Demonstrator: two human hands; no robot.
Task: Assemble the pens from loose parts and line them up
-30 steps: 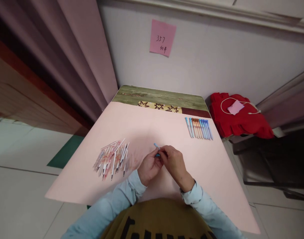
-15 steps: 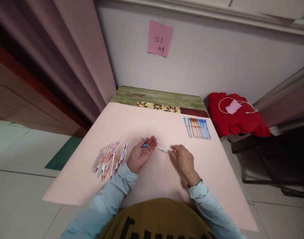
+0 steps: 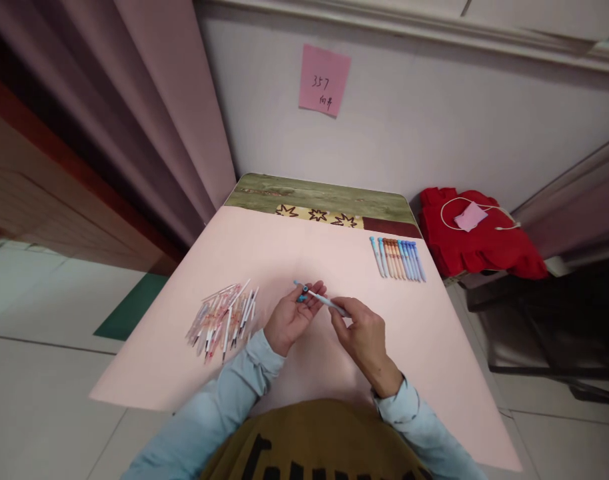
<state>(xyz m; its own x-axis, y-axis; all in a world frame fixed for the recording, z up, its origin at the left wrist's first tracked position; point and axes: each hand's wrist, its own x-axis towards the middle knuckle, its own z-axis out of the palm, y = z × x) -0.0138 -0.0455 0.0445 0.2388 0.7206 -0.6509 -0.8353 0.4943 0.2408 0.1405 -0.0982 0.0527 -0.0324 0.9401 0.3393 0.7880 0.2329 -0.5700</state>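
Observation:
My right hand (image 3: 362,331) pinches a thin pale pen barrel (image 3: 320,298) that points up and left toward my left hand (image 3: 290,316). The left hand lies palm up on the pink sheet, fingers loosely curled, with small blue pen parts (image 3: 303,295) resting at its fingertips. The barrel's far tip sits over those fingertips. A loose pile of pen refills and barrels (image 3: 224,319) lies just left of my left hand.
A neat row of several blue and orange pens (image 3: 398,258) lies at the sheet's far right. The pink sheet (image 3: 424,347) covers a small table against the wall. A red cloth (image 3: 479,243) with a white cable sits on a chair to the right.
My right hand picked the barrel up off the sheet and brought it to my left hand. The left palm, flat open before, has curled a little round the blue parts.

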